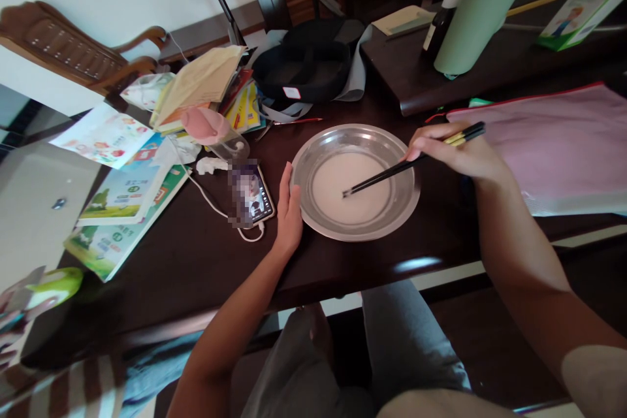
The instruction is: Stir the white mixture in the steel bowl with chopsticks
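Note:
A round metal basin (358, 234) rests on the dark table, with a milky white liquid (350, 170) inside. My left hand (288, 215) lies against the basin's left rim, its fingers stretched out along the edge. In my right hand (443, 150) is a pair of black chopsticks (386, 174) with gold bands near their upper ends. The fingers are closed around them above the basin's right rim. Their tips are close together over the middle of the liquid; whether they dip into it I cannot tell.
Left of the basin lies a phone (253, 192) on a white cable, near a pink-lidded cup (215, 130) and books (117, 196). Behind are a black bag (304, 68) and a red pencil (301, 121). A pink zip pouch (553, 144) and green roll (482, 13) are on the right.

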Available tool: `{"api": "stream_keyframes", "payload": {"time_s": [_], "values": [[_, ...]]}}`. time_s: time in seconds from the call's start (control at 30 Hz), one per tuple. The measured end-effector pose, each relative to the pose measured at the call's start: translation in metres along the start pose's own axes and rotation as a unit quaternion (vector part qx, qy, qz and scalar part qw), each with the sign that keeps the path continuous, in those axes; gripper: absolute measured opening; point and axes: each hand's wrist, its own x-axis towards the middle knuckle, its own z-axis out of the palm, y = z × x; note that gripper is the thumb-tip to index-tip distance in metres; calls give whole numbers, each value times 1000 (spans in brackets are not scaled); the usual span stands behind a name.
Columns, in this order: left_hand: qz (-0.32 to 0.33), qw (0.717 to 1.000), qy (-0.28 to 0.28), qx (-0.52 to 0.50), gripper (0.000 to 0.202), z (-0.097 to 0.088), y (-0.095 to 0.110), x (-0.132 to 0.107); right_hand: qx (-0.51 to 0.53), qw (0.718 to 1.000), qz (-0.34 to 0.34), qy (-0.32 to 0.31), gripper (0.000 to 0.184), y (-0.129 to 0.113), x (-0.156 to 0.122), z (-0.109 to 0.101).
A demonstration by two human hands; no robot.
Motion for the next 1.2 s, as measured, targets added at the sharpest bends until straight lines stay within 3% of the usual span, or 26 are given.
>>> {"api": "stream_keyframes", "payload": {"time_s": [0.1,0.23,0.3,0.37,0.47,0.53,0.7,0.77,0.97,1.03,1.13,1.2], "values": [[0,1000,1,-12,63,1,-2,1,-19,1000,-13,-6,27,-1,2,7],[8,1000,1,-9,63,0,-3,1,-25,993,-13,113,32,4,3,-2],[7,1000,2,-5,64,-1,-2,1,10,990,-13,141,35,6,2,-7],[4,1000,3,-4,64,-1,-2,1,28,994,-13,109,36,5,1,-8],[1,1000,5,-11,63,0,-2,1,2,1000,-6,9,30,1,0,0],[1,1000,3,-15,64,0,-2,1,-17,1000,-8,-16,28,-2,1,5],[5,1000,2,-2,62,-2,-3,0,-21,993,-6,119,33,4,3,-1],[6,1000,3,1,63,-3,-3,0,12,991,-9,136,37,6,2,-6],[5,1000,1,-1,63,-1,-3,0,-17,1000,-4,-19,29,0,0,5],[6,1000,0,-3,62,-1,-2,0,-27,1000,-9,5,29,-1,1,7],[6,1000,-1,-3,62,-2,-2,1,-14,995,-12,103,32,3,3,1],[6,1000,-1,-1,63,-2,-2,1,18,991,-14,132,35,5,3,-4]]}}
